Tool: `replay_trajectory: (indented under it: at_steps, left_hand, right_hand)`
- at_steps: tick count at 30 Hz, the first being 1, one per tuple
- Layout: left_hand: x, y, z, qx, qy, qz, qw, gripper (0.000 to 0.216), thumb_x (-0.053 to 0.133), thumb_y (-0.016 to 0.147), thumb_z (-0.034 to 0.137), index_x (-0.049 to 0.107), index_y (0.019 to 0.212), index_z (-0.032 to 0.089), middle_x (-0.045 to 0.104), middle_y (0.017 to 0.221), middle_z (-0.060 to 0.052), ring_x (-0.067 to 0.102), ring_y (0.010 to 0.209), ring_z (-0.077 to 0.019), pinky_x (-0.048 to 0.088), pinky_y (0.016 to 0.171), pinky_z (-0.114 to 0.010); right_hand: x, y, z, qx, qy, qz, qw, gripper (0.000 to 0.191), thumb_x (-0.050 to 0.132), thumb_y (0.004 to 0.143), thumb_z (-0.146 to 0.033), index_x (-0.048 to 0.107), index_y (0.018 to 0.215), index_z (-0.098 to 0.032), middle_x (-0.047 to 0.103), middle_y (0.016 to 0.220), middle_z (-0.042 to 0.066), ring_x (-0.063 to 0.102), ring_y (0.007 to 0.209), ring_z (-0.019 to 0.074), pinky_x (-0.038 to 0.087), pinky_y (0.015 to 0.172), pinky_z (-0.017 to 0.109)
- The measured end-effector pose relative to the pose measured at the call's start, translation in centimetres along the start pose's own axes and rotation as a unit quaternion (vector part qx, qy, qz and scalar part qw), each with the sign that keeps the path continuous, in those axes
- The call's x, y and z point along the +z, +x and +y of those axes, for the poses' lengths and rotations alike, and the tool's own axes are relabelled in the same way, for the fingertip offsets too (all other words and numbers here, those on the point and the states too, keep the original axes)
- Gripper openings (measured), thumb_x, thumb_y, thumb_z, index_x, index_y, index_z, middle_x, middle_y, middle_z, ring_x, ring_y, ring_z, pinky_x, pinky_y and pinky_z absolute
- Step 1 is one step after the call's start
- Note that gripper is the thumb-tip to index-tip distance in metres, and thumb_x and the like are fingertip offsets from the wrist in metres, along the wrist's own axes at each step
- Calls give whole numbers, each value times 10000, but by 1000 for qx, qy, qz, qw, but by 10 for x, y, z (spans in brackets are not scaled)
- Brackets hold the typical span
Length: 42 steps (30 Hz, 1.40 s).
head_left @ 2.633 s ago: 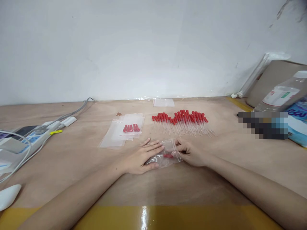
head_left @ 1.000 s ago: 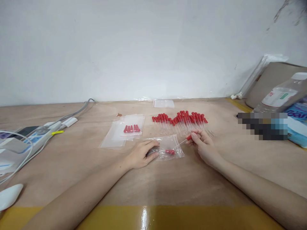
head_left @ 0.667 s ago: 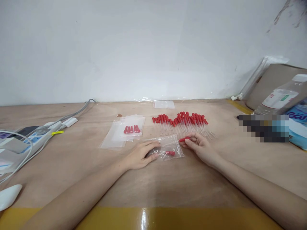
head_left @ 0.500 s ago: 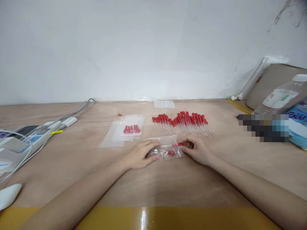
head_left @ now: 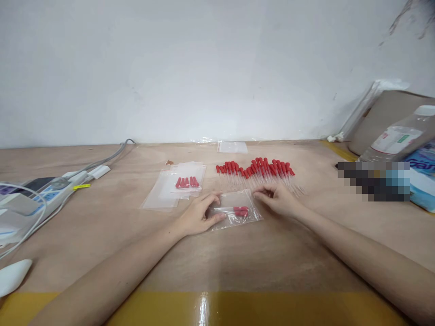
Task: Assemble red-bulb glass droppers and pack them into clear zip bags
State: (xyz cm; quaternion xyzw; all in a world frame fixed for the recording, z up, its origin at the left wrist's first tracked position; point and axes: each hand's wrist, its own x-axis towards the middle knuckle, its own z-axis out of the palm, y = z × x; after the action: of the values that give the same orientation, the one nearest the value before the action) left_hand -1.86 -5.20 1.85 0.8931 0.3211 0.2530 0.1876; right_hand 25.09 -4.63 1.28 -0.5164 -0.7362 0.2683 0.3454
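A clear zip bag (head_left: 252, 220) lies on the table in front of me, with red-bulbed glass droppers (head_left: 241, 211) inside, their bulbs to the right. My left hand (head_left: 200, 213) is closed on the bag's left end, thumb and fingers on either side of the thin glass tubes. At the bag's upper right corner, my right hand (head_left: 274, 199) has its thumb and forefinger pinched together on the plastic edge. Beyond my hands lies a spread of many loose droppers (head_left: 260, 168), red bulbs away from me. To the left, a filled bag of droppers (head_left: 186, 182) rests on flat zip bags (head_left: 159, 192).
Another flat bag (head_left: 233, 147) lies by the wall. At left are a power strip (head_left: 50, 197) with cables and a white mouse-like object (head_left: 14, 275). On the right stand a plastic bottle (head_left: 396, 138), a box (head_left: 370, 111) and a blue packet (head_left: 421, 190).
The dropper that was in my right fingers at the bag's mouth is now inside, beside the others. My right hand has shifted up slightly onto the bag's corner.
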Motion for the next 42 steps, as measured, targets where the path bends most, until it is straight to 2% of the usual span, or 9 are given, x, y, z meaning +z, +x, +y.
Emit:
replay_trajectory:
  at_steps: [5, 10, 16, 20, 23, 27, 32, 37, 42]
  left_hand:
    - [-1, 1, 0, -7, 0, 6, 1000, 211, 569, 781, 371, 476, 799, 183, 528, 1209, -112, 471, 1140, -240, 435, 860, -387]
    - [-2, 1, 1, -10, 1, 0, 1000, 204, 576, 770, 347, 474, 733, 174, 523, 1217, -128, 515, 1085, -241, 473, 735, -324]
    - [-3, -6, -3, -8, 19, 4, 1000, 176, 530, 812, 323, 584, 776, 159, 536, 1208, -103, 613, 820, -166, 491, 666, -283]
    - [-2, -10, -9, 53, 20, 1, 998, 206, 504, 836, 272, 643, 939, 161, 606, 1037, -88, 597, 885, -165, 482, 786, -288]
    - [-4, -10, -10, 65, 16, -23, 998, 260, 512, 835, 287, 629, 1033, 167, 595, 1019, -87, 577, 925, -170, 477, 815, -293]
    - [-7, -10, -8, 58, 22, -52, 997, 354, 530, 823, 348, 580, 1129, 177, 572, 1098, -96, 550, 1002, -193, 454, 881, -337]
    - [-8, -10, -3, 36, 45, -82, 995, 460, 499, 841, 374, 468, 1250, 166, 498, 1256, -109, 458, 1161, -216, 372, 991, -378]
    - [-12, -8, -3, 27, 50, -98, 994, 339, 381, 900, 266, 452, 1226, 206, 506, 1259, -62, 439, 1181, -189, 348, 1003, -387]
    - [-14, -8, -4, 9, 13, -82, 997, 205, 465, 851, 267, 474, 1044, 199, 516, 1236, -66, 505, 1098, -190, 408, 913, -355]
  right_hand:
    - [-9, 45, 6, -18, -151, 78, 985, 174, 516, 750, -258, 670, 802, -198, 672, 773, 27, 590, 685, 163, 452, 652, 285]
    - [10, 93, -2, 17, -224, 57, 973, 236, 493, 790, -263, 654, 937, -173, 670, 878, 74, 597, 826, 197, 438, 735, 291]
    - [30, 127, -4, 65, -230, 30, 970, 217, 504, 779, -204, 642, 919, -112, 622, 1012, 160, 582, 916, 231, 426, 762, 304]
    - [30, 132, -2, 90, -202, 37, 974, 157, 538, 740, -183, 634, 853, -132, 644, 924, 132, 597, 849, 214, 437, 699, 280]
    - [27, 131, -4, 112, -169, 58, 978, 127, 537, 732, -196, 603, 822, -136, 649, 814, 112, 604, 739, 197, 444, 623, 273]
    - [12, 116, -5, 112, -109, 122, 980, 263, 437, 794, -216, 478, 1038, -124, 634, 812, 81, 599, 681, 150, 449, 582, 251]
    - [-15, 65, 5, 44, 119, 266, 956, 290, 485, 778, -328, 415, 1027, -198, 542, 634, -35, 519, 472, 103, 411, 462, 232]
    - [-17, 17, 13, 75, 252, 281, 923, 333, 593, 687, -395, 419, 902, -210, 510, 598, -59, 479, 435, 81, 402, 407, 214]
    - [-1, 6, 13, 105, 313, 268, 905, 389, 636, 641, -411, 404, 885, -217, 522, 606, -70, 515, 459, 83, 449, 432, 225]
